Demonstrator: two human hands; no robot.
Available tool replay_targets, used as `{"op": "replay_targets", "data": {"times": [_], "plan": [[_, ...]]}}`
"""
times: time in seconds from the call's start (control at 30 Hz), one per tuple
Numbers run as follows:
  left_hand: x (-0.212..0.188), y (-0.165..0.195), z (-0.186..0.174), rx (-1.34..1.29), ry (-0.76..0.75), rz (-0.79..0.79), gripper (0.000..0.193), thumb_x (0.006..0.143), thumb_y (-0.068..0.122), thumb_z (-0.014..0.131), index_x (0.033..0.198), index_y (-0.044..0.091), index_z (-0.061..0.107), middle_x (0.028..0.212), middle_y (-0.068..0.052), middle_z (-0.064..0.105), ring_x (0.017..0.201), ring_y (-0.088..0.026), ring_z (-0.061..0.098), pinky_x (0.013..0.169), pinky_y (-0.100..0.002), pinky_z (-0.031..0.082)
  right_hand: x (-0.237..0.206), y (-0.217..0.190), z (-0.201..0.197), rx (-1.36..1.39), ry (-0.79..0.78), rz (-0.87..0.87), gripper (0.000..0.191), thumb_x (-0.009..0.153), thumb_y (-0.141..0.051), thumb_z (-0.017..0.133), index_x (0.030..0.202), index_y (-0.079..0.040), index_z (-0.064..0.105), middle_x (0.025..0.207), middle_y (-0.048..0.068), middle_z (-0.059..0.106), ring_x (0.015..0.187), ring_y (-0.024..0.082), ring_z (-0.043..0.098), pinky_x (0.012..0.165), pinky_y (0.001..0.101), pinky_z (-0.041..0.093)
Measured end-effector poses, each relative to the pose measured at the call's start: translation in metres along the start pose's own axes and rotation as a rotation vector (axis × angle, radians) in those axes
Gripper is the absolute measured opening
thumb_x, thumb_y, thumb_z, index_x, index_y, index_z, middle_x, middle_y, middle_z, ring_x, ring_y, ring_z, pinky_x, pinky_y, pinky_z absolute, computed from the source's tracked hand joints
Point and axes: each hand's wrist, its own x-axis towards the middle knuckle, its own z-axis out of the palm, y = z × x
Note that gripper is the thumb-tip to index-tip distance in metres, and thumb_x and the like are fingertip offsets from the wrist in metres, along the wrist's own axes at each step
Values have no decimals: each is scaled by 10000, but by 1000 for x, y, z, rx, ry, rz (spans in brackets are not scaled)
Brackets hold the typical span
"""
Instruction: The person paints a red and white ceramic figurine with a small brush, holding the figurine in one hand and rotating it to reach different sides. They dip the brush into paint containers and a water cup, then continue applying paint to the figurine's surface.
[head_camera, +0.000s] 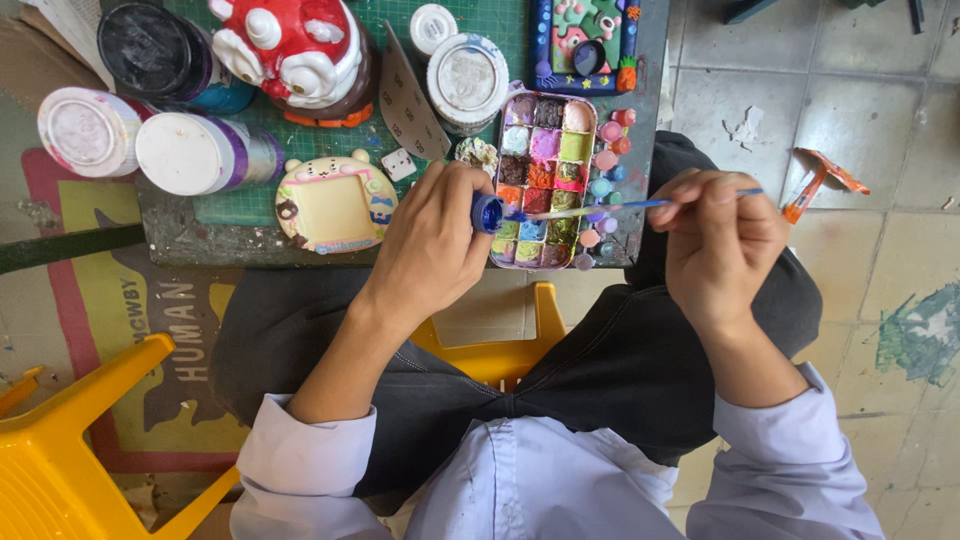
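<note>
My left hand (432, 243) is closed around a small blue paint pot (487, 213), its open mouth turned to the right. My right hand (722, 243) pinches a thin blue-handled paintbrush (640, 205); the bristle tip reaches the pot's mouth. Both hover over the near edge of a low table, just above a paint palette (541, 180) with several coloured wells. A pale yellow cat-shaped photo frame (335, 203) lies flat left of my left hand.
On the green cutting mat (390, 30) stand a red-and-white figurine (298, 50), several lidded jars (468, 78) and a decorated blue frame (585, 42). A yellow plastic stool (60, 450) is at the lower left. A torn orange wrapper (818, 180) lies on the tiled floor.
</note>
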Motion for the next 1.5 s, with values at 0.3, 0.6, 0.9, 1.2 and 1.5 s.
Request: {"op": "replay_targets", "data": {"times": [0.3,0.6,0.9,1.2,1.5], "plan": [[0,-9,-13,45,81,-75,284,933,26,681,1164,-7,518,1045,-199,631,973,-385,639,865,-490,503,10,-1,-2,-409,43,-171,202,1218,-129,489,1117,25,573,1008,155,670,820,183,650,752,276,520],[2,-6,-17,24,69,-101,304,919,-1,699,1165,1,520,1066,-185,635,1017,-376,624,890,-480,492,26,-11,26,-914,-268,-268,139,1185,-7,470,1158,52,593,1033,153,693,820,177,607,772,272,496],[4,-4,-20,79,-15,-25,397,750,-96,727,1125,5,644,1081,-127,662,1028,-328,598,924,-451,494,14,1,5,-538,-116,-249,206,1228,-88,461,1123,56,566,989,180,658,787,197,629,740,271,526],[3,-3,-14,-78,-2,20,447,707,-131,717,1139,-16,691,1076,-130,706,1023,-328,639,904,-431,533,12,-7,30,-500,-272,-680,266,1130,-170,472,1004,53,542,795,161,614,713,257,617,594,357,538],[2,-3,-15,-70,-3,47,453,698,-123,745,1136,-16,704,1079,-130,712,1013,-320,642,898,-420,535,18,-21,52,-688,-480,-689,201,1105,-101,539,986,52,593,851,155,686,772,300,681,726,415,577]]}}
